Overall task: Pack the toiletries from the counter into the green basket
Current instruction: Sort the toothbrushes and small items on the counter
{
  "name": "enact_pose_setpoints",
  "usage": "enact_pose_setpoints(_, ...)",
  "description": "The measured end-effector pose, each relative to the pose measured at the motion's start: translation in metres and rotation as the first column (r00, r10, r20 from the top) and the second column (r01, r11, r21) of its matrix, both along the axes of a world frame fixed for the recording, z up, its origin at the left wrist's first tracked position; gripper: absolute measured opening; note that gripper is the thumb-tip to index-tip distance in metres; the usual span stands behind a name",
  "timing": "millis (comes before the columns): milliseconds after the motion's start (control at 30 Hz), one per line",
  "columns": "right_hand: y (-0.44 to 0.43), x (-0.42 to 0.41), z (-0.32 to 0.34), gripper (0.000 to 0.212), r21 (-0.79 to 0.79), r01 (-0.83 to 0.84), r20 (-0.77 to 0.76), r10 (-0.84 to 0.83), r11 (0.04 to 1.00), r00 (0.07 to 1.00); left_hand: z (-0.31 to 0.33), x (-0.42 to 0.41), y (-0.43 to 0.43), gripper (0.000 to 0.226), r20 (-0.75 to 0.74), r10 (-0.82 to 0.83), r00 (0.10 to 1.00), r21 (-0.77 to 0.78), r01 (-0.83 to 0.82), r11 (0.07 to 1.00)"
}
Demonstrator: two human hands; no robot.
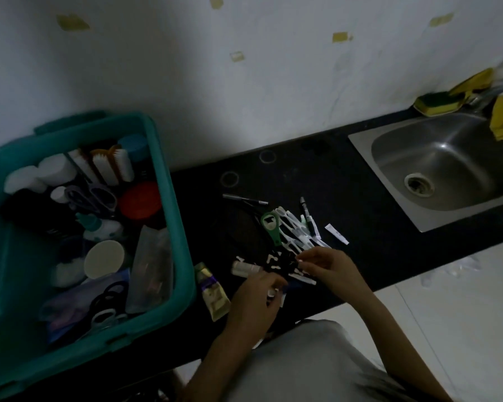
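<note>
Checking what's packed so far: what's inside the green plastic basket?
White bottles, a white-bristled brush, grey-handled scissors, an orange round lid and a clear pouch show; anything beneath them is covered.

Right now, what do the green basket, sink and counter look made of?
Green basket: moulded plastic, matte teal, with a thick rolled rim.
Sink: stainless steel, brushed sheen with soft highlights.
Counter: probably polished dark stone; faint ring marks show on it, but the dim light leaves it open.
</note>
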State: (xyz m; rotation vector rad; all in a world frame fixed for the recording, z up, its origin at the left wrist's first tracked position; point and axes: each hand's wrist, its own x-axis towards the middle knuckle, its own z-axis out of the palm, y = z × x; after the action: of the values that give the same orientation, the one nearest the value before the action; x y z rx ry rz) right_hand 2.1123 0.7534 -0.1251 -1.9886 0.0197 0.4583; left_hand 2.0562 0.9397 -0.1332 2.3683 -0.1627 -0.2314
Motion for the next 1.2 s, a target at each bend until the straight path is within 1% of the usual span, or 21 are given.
enact_pose_setpoints(133,-0.023,0.014,-0.015,0.011,-0.088,0.0,0.002,0.0,0.996,1.0,-0.026,0.003,-0.026,0.018,-0.108,0.045,0.993,-0.076,-0.054,0.996)
enact_pose_setpoints(267,-0.043,0.027,-0.027,0.013,-0.171,-0.035,-0.028,0.031,0.985,0.999,-0.04,0.018,-0.036,0.022,-0.121,0.125,0.985,-0.041,-0.131,0.991)
enact_pose_setpoints(367,-0.049,0.031,-0.036,0.014,-0.193,-0.062,-0.059,0.051,0.979,0.997,-0.048,0.013,-0.041,0.023,-0.209,0.15,0.966,-0.043,-0.162,0.986)
enact_pose_setpoints(433,-0.048,0.03,-0.041,0.012,-0.19,-0.069,-0.068,0.057,0.979,0.996,-0.052,0.008,-0.042,0.023,-0.24,0.163,0.957,-0.031,-0.175,0.984)
enact_pose_setpoints(633,-0.047,0.032,-0.059,0.021,-0.254,-0.078,-0.054,0.066,0.964,0.996,-0.057,0.001,-0.043,0.035,-0.202,0.168,0.965,-0.025,-0.177,0.984)
enact_pose_setpoints(767,-0.036,0.035,-0.066,0.02,-0.315,-0.106,0.012,0.115,0.943,0.993,-0.061,0.0,-0.044,0.042,-0.201,0.175,0.964,0.004,-0.178,0.984)
enact_pose_setpoints(833,-0.026,0.038,-0.068,0.024,-0.385,-0.164,0.087,0.213,0.908,0.973,-0.064,0.002,-0.047,0.046,-0.209,0.174,0.962,0.015,-0.175,0.984)
enact_pose_setpoints(933,-0.01,0.043,-0.074,0.037,-0.517,-0.289,0.189,0.437,0.806,0.879,-0.067,0.007,-0.051,0.05,-0.22,0.173,0.96,0.014,-0.175,0.985)
enact_pose_setpoints(1033,0.002,0.05,-0.082,0.058,-0.622,-0.404,0.152,0.609,0.671,0.778,-0.069,0.012,-0.054,0.051,-0.227,0.173,0.958,0.008,-0.176,0.984)
enact_pose_setpoints(1100,0.008,0.056,-0.086,0.069,-0.68,-0.444,0.107,0.678,0.583,0.727,-0.069,0.015,-0.054,0.051,-0.234,0.184,0.955,-0.024,-0.195,0.981)
enact_pose_setpoints(1133,0.011,0.058,-0.088,0.07,-0.696,-0.451,0.092,0.692,0.559,0.716,-0.069,0.015,-0.053,0.051,-0.237,0.195,0.952,-0.029,-0.207,0.978)
enact_pose_setpoints(1200,0.016,0.06,-0.09,0.065,-0.717,-0.443,0.092,0.703,0.538,0.705,-0.07,0.015,-0.052,0.049,-0.235,0.216,0.948,-0.024,-0.228,0.973)
